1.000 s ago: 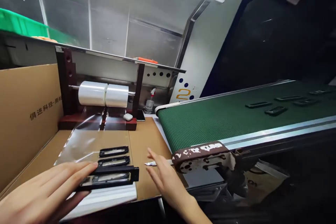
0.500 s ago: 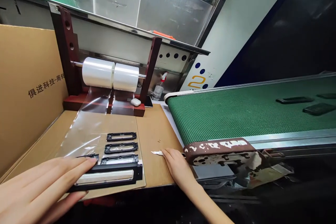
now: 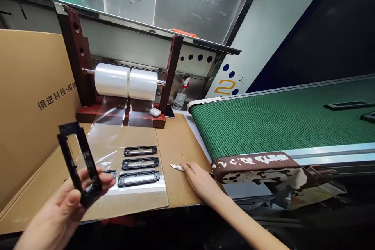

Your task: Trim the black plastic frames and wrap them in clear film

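Carton [image 3: 32, 86] lettered 俱进科技, panel [image 3: 272, 23] "2", left hand [image 3: 65, 206] gripping frame [image 3: 85, 152], right hand [image 3: 200, 179] clasping knife [image 3: 177, 167]

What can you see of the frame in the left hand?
The frame is black, apparently plastic, long and narrow, with small notches and raised details along its rails around a long central window; I can't tell whether anything clear covers it. It is held up above the cardboard, steeply tilted, top leaning left. The left hand grips its lower end.

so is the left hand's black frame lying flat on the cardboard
No, the left hand holds the black frame by its lower end, tilted up.
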Demonstrator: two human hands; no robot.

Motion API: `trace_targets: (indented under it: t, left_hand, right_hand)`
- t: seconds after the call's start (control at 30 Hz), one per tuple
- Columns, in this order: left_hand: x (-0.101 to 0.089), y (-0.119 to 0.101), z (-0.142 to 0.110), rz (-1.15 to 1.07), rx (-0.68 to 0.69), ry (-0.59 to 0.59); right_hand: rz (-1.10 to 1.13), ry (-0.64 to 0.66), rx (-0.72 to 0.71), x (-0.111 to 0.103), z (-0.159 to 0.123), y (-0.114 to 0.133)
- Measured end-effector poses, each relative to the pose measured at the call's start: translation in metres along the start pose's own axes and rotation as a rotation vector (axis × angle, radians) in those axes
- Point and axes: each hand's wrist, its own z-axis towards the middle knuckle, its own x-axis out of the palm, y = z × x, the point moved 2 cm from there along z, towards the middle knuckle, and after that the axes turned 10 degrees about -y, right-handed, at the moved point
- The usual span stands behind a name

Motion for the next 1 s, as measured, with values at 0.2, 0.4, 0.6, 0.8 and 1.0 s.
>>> trace_targets:
  t: [0.2,0.4,0.6,0.8,1.0]
  left_hand:
    - [0.036,0.031,-0.027,-0.182,-0.047,-0.091]
    - [0.021,0.054,-0.020,-0.193,-0.001,-0.039]
    - [0.010,0.059,-0.025,-0.166,-0.037,-0.031]
    - [0.012,0.054,-0.030,-0.141,0.040,-0.030]
    - [0.021,0.048,-0.032,-0.118,0.105,-0.008]
  right_hand:
    - [0.161,0.010,0.108,-0.013,0.020,0.011]
    - [0.632,-0.254,0.129,-0.069,0.056,0.074]
    - [0.733,-0.281,-0.098,-0.103,0.079,0.099]
    - [0.641,-0.292,-0.097,-0.104,0.085,0.096]
    - [0.653,-0.294,-0.109,-0.106,0.086,0.096]
